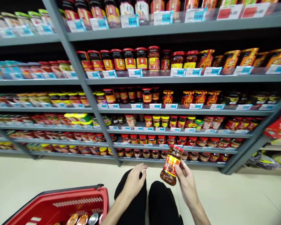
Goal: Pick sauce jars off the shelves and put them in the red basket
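My right hand (186, 184) holds a glass jar of red chili sauce (172, 165) by its upper part, tilted, with a red lid and a yellow-and-red label. The sauce fills the jar, dark red with visible flakes. My left hand (134, 182) holds nothing; its fingers curve loosely just over my black-trousered knee (131, 200), left of the jar and not touching it. Below that hand, a red plastic shopping basket (81, 203) sits on the floor with several jars and cans inside, partly cut off by the frame.
Grey metal shelving (178, 79) fills the view ahead, stacked with rows of sauce jars and packets behind blue-marked price tags. A pale tiled floor (236, 190) runs along its base. Packaged goods sit on a low shelf at far right.
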Action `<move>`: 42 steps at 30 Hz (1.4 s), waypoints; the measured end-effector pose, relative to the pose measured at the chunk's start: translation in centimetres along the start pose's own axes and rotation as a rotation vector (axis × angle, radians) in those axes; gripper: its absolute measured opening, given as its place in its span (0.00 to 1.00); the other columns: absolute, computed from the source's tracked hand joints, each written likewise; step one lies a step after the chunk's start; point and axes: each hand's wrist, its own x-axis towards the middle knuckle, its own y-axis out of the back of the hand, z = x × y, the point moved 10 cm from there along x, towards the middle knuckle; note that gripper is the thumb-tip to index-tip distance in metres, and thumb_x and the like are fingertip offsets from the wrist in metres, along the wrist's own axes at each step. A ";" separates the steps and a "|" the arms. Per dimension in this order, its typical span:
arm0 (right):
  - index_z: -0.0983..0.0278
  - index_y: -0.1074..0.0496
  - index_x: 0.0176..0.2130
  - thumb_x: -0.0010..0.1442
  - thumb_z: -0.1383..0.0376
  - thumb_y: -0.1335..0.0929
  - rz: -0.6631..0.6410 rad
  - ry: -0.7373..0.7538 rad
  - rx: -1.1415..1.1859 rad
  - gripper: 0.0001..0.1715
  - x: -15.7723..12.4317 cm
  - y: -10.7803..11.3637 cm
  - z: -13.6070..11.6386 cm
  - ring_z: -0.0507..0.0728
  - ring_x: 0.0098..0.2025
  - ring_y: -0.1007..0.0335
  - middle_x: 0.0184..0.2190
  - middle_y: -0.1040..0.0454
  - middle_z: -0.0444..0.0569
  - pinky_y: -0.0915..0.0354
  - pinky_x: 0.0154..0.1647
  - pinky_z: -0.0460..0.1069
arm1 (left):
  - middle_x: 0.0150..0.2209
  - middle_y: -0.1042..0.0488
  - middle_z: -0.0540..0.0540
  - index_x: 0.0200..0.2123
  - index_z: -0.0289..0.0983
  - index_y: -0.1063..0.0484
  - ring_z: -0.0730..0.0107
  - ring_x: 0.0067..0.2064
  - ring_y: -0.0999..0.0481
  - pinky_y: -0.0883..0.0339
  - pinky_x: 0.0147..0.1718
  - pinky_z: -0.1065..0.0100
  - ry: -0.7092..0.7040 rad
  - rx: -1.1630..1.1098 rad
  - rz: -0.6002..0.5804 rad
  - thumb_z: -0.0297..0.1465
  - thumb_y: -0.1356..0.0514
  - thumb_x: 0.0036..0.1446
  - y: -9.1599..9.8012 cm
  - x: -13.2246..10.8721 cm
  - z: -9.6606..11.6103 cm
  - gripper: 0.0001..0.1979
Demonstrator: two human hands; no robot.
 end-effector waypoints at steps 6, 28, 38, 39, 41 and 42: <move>0.63 0.31 0.64 0.59 0.54 0.23 0.027 0.175 -0.039 0.39 1.5 -2.4 -6.0 0.63 0.58 0.26 0.58 0.23 0.55 0.28 0.58 0.54 | 0.69 0.38 0.28 0.64 0.25 0.34 0.34 0.72 0.44 0.42 0.66 0.41 0.147 0.527 0.208 0.40 0.46 0.67 1.0 -3.8 -2.0 0.30; 0.62 0.26 0.57 0.61 0.54 0.24 0.053 0.093 0.059 0.29 -2.0 1.9 -2.4 0.61 0.56 0.24 0.56 0.21 0.53 0.29 0.58 0.52 | 0.68 0.33 0.39 0.57 0.37 0.26 0.52 0.75 0.49 0.54 0.73 0.47 0.183 0.158 0.124 0.39 0.54 0.72 0.6 -7.6 0.8 0.23; 0.59 0.32 0.64 0.60 0.51 0.24 0.047 0.067 0.088 0.37 -2.1 2.0 -0.4 0.62 0.60 0.26 0.60 0.24 0.53 0.30 0.63 0.55 | 0.56 0.21 0.37 0.54 0.37 0.22 0.49 0.56 0.21 0.25 0.55 0.51 0.274 -0.901 -0.218 0.50 0.40 0.65 -4.4 -1.3 9.1 0.25; 0.58 0.35 0.66 0.60 0.51 0.24 0.060 0.050 0.110 0.41 -2.1 2.1 -0.2 0.62 0.59 0.25 0.60 0.24 0.53 0.29 0.62 0.55 | 0.56 0.21 0.37 0.55 0.37 0.23 0.49 0.54 0.20 0.23 0.52 0.51 0.309 -1.003 -0.295 0.50 0.40 0.65 -5.3 -1.5 9.6 0.26; 0.58 0.41 0.68 0.60 0.50 0.24 0.076 0.024 0.131 0.46 -2.1 2.2 0.1 0.62 0.56 0.22 0.57 0.22 0.54 0.26 0.58 0.55 | 0.57 0.22 0.37 0.56 0.37 0.24 0.49 0.54 0.20 0.22 0.51 0.52 0.349 -1.149 -0.384 0.49 0.38 0.64 -6.4 -1.8 10.2 0.26; 0.59 0.43 0.67 0.60 0.50 0.24 0.074 0.018 0.125 0.46 -2.2 2.2 0.1 0.61 0.54 0.21 0.55 0.21 0.54 0.25 0.56 0.55 | 0.58 0.23 0.37 0.57 0.38 0.25 0.49 0.55 0.21 0.23 0.51 0.52 0.361 -1.193 -0.403 0.48 0.37 0.64 -6.7 -1.9 10.3 0.26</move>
